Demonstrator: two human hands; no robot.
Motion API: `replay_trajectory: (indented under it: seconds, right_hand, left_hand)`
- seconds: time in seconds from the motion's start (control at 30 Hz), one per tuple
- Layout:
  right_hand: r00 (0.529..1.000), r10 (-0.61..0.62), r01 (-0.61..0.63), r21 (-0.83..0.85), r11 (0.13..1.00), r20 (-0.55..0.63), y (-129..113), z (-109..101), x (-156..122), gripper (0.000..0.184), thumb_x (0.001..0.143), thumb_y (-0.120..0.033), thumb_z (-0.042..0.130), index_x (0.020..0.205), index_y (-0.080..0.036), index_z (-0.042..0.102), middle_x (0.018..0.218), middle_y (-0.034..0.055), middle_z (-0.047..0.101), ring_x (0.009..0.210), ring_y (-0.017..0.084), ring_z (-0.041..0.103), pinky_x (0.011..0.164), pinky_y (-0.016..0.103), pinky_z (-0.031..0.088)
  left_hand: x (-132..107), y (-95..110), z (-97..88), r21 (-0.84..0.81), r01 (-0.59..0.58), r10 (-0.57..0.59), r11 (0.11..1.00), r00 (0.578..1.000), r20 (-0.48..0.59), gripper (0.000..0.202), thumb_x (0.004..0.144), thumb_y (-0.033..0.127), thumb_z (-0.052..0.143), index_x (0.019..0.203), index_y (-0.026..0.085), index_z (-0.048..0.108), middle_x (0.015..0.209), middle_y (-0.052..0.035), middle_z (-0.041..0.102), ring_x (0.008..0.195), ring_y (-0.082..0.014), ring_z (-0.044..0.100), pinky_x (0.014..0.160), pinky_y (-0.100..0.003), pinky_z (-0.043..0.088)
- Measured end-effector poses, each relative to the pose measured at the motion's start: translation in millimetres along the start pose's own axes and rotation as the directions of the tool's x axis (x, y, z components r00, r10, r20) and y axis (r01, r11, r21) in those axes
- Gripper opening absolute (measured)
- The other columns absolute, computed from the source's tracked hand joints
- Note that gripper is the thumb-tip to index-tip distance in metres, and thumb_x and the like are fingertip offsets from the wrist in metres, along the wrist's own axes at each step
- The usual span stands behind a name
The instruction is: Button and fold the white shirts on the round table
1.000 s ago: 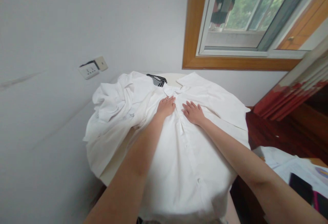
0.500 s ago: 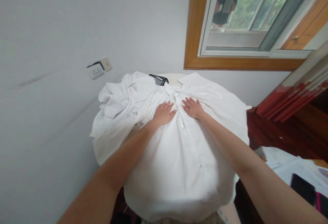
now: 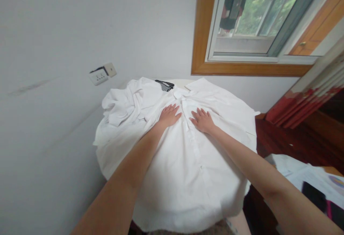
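Observation:
A white button-up shirt lies spread front up over a round table, its collar toward the wall and its hem hanging over the near edge. My left hand rests flat on the cloth just left of the button placket, fingers spread. On the other side of the placket, my right hand presses flat with its fingers apart. Neither hand grips anything. Bunched white cloth lies at the left of the tabletop. Behind the collar is a black-and-white striped piece.
The wall with a power socket borders the table at left and behind. A wood-framed window is at back right, beside a red-and-cream curtain. Papers and a dark phone-like object lie at lower right.
My right hand has shifted slightly toward me on the shirt, and the front cloth lies a little smoother. My left hand stays nearly in place. The view has moved slightly.

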State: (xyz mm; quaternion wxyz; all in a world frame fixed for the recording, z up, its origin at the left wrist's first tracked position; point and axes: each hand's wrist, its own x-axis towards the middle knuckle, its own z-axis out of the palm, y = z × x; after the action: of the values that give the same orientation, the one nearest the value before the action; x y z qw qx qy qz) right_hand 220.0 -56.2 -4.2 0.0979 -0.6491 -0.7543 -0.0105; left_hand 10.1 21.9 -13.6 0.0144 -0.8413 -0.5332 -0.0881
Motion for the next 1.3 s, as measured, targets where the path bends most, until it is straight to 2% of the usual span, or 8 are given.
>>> replay_trajectory:
  seconds: [0.17, 0.37, 0.7, 0.8, 0.9, 1.07, 1.2, 1.3]
  right_hand:
    - [0.999, -0.030, 0.030, 0.005, 1.000, 0.036, 6.7, 8.5, 11.6, 0.062, 0.097, -0.057, 0.023, 0.149, -0.025, 0.035, 0.158, 0.0118, 0.022, 0.145, 0.030, 0.018, 0.114, 0.054, 0.016]
    - [0.998, -0.065, 0.065, -0.012, 0.998, 0.020, 7.7, 11.2, 25.8, 0.061, 0.097, -0.056, 0.024, 0.148, -0.024, 0.037, 0.157, 0.0125, 0.024, 0.145, 0.030, 0.020, 0.114, 0.053, 0.018]
    - [0.997, -0.079, 0.079, 0.023, 0.997, -0.009, 14.4, 11.4, 39.8, 0.057, 0.097, -0.054, 0.031, 0.145, -0.026, 0.041, 0.156, 0.0095, 0.030, 0.144, 0.027, 0.024, 0.114, 0.049, 0.020]
    - [0.991, -0.069, 0.074, 0.043, 0.996, -0.118, 8.8, 2.2, 36.4, 0.047, 0.096, -0.046, 0.040, 0.137, -0.024, 0.051, 0.149, 0.0098, 0.042, 0.139, 0.026, 0.032, 0.112, 0.047, 0.022]
    - [0.978, -0.046, 0.067, 0.101, 0.993, -0.202, -4.9, -7.8, 25.2, 0.036, 0.097, -0.039, 0.040, 0.114, -0.019, 0.065, 0.124, 0.0127, 0.060, 0.120, 0.025, 0.051, 0.102, 0.039, 0.034]
    - [0.995, 0.043, -0.019, 0.263, 0.965, -0.087, -31.0, -9.5, 9.8, 0.037, 0.089, -0.048, 0.052, 0.105, -0.017, 0.062, 0.098, 0.0098, 0.066, 0.085, 0.019, 0.061, 0.074, 0.028, 0.044]
    - [0.991, 0.103, -0.074, 0.285, 0.956, -0.090, -36.3, -4.4, 12.0, 0.020, 0.086, -0.030, 0.053, 0.094, -0.017, 0.067, 0.094, 0.0087, 0.069, 0.085, 0.018, 0.063, 0.073, 0.026, 0.044]
    - [0.987, 0.140, -0.101, 0.362, 0.927, -0.084, -31.8, -2.7, 16.0, 0.022, 0.085, -0.025, 0.050, 0.089, -0.018, 0.070, 0.089, 0.0072, 0.071, 0.082, 0.018, 0.064, 0.071, 0.025, 0.044]
  left_hand:
    - [-3.0, 6.0, -7.2, 0.023, 0.016, -0.016, 1.000, 1.000, -0.012, 0.058, 0.096, 0.049, 0.031, 0.144, 0.018, 0.040, 0.154, -0.0096, 0.034, 0.143, -0.0273, 0.028, 0.116, -0.045, 0.023]
    - [-18.0, 30.7, -11.7, 0.037, 0.019, -0.013, 0.999, 0.988, -0.156, 0.046, 0.094, 0.019, 0.033, 0.137, 0.013, 0.048, 0.142, -0.0131, 0.050, 0.132, -0.0228, 0.045, 0.111, -0.038, 0.034]
    - [-22.6, 17.6, -4.3, 0.008, -0.056, 0.056, 0.998, 0.996, -0.069, 0.051, 0.098, 0.044, 0.031, 0.142, 0.024, 0.043, 0.152, -0.0099, 0.037, 0.140, -0.0264, 0.034, 0.115, -0.044, 0.027]
    - [-14.9, 14.3, -5.4, 0.018, -0.058, 0.058, 0.998, 0.997, -0.042, 0.052, 0.098, 0.044, 0.029, 0.144, 0.023, 0.041, 0.153, -0.0106, 0.035, 0.141, -0.0268, 0.032, 0.115, -0.045, 0.026]
    - [-9.7, 13.5, -4.8, 0.023, -0.057, 0.058, 0.998, 0.998, -0.038, 0.052, 0.098, 0.045, 0.030, 0.144, 0.024, 0.041, 0.154, -0.0099, 0.034, 0.142, -0.0266, 0.031, 0.115, -0.045, 0.026]
    - [-4.2, 8.3, -3.8, -0.001, -0.078, 0.078, 0.997, 0.997, -0.020, 0.052, 0.096, 0.047, 0.033, 0.144, 0.026, 0.041, 0.154, -0.0079, 0.034, 0.143, -0.0253, 0.029, 0.115, -0.044, 0.025]
    - [-2.2, 6.3, -10.6, 0.003, -0.104, 0.104, 0.995, 0.994, -0.027, 0.048, 0.096, 0.045, 0.035, 0.141, 0.028, 0.044, 0.151, -0.0064, 0.039, 0.140, -0.0244, 0.034, 0.115, -0.043, 0.027]
    - [-4.9, 17.4, -20.0, 0.041, -0.106, 0.110, 0.994, 0.986, -0.126, 0.037, 0.094, 0.035, 0.043, 0.128, 0.024, 0.056, 0.138, -0.0090, 0.052, 0.132, -0.0253, 0.043, 0.111, -0.042, 0.032]
